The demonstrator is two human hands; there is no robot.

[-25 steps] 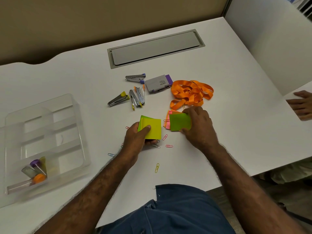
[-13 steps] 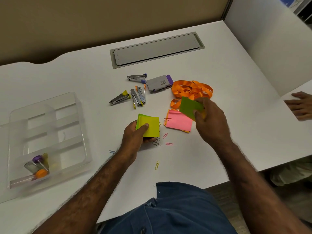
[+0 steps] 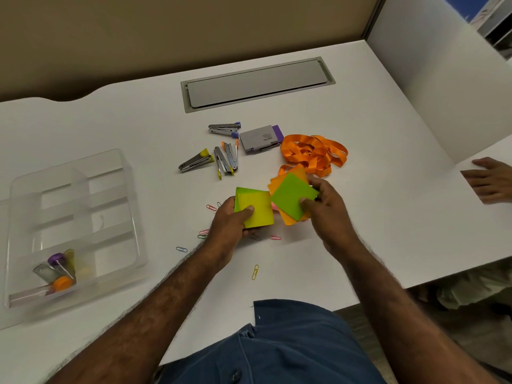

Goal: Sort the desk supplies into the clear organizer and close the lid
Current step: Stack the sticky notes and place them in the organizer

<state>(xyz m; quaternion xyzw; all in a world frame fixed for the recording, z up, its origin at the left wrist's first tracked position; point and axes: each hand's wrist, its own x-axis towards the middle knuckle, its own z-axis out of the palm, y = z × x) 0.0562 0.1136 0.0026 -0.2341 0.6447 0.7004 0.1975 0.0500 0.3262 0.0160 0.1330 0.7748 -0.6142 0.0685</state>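
Gathering square sticky-note pads: left hand [image 3: 231,225] grips yellow-green pad [image 3: 256,207], right hand [image 3: 328,214] pinches green-orange stack [image 3: 293,196]; clear plastic organizer [image 3: 130,176] barely filled, staplers, clips, lanyard unsorted.

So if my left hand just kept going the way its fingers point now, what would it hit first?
Most likely the green and orange sticky notes in your right hand. The left hand with its yellow pad points up and right, almost touching them; depth is unclear.

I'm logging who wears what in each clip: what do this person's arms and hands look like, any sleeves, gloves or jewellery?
Both forearms are bare up to the frame edge, with visible hair. The left hand and right hand wear no gloves, and no rings or watch show. No sleeves are visible; a dark blue garment covers the lap.
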